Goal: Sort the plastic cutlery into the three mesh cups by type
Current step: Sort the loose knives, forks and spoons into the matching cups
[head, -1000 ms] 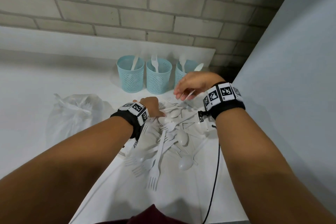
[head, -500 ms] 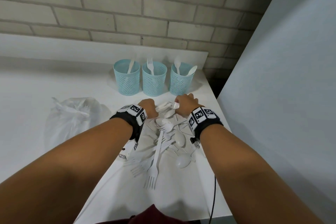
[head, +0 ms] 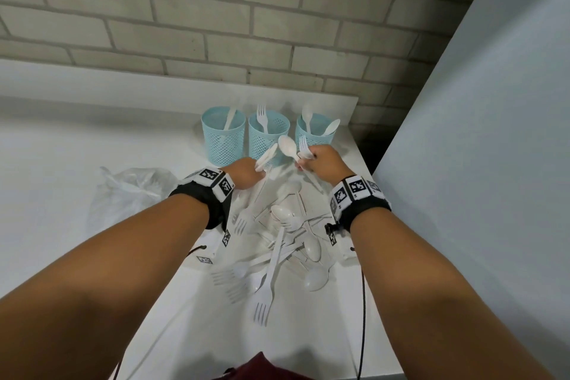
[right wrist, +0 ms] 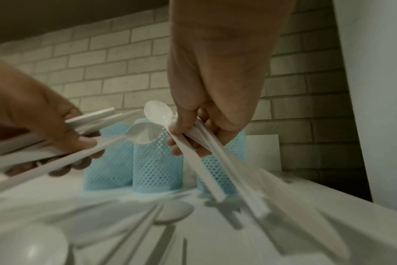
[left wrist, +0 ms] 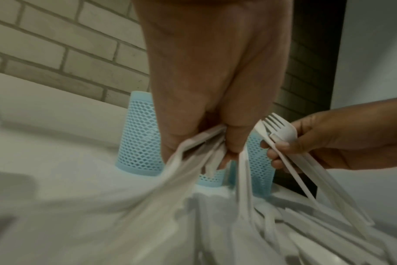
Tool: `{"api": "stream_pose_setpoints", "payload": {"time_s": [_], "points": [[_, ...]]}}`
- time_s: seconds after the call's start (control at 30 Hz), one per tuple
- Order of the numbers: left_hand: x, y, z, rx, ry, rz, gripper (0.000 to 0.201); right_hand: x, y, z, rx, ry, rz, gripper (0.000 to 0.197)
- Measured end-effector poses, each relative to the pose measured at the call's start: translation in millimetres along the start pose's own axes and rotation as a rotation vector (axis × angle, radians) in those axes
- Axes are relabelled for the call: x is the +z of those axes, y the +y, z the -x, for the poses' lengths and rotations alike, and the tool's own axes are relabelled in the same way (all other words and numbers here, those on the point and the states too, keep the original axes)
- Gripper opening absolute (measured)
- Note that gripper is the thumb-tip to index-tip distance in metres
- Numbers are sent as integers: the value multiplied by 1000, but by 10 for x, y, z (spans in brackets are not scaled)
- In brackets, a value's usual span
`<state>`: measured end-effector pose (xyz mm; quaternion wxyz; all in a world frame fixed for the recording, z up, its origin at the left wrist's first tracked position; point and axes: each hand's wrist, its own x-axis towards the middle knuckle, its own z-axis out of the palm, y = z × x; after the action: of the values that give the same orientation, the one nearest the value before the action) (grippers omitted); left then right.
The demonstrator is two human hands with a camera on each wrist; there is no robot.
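Observation:
Three light blue mesh cups stand in a row at the back: the left cup (head: 223, 133) holds a knife, the middle cup (head: 267, 136) a fork, the right cup (head: 314, 133) two spoons. A pile of white plastic cutlery (head: 283, 244) lies in front of them. My left hand (head: 246, 174) grips a bunch of white pieces (left wrist: 193, 152), lifted just before the middle cup. My right hand (head: 320, 163) grips several pieces, among them a spoon (head: 288, 146) and a fork (head: 303, 146), in front of the right cup.
A crumpled clear plastic bag (head: 129, 191) lies to the left of the pile. A brick wall runs behind the cups and a grey panel (head: 478, 133) closes off the right side. The white counter's right edge (head: 379, 271) is close to the pile.
Both hands have closed on cutlery and risen from the pile toward the cups. A second ago the right hand was higher, near the right cup, then dropped to the pile.

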<state>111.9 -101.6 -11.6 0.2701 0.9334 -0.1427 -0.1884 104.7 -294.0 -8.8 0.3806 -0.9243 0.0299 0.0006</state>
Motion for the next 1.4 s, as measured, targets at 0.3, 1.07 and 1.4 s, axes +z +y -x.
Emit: {"api": "stream_pose_setpoints", "payload": {"time_s": [0.3, 1.07, 1.4], "points": [[-122, -8, 46, 110, 173, 474, 22, -178, -406, 58, 48, -82, -594, 26], [0, 74, 147, 103, 298, 936, 28, 165, -708, 4, 162, -180, -887, 34], [16, 60, 180, 137, 230, 989, 28, 368, -792, -60, 133, -62, -742, 28]]}}
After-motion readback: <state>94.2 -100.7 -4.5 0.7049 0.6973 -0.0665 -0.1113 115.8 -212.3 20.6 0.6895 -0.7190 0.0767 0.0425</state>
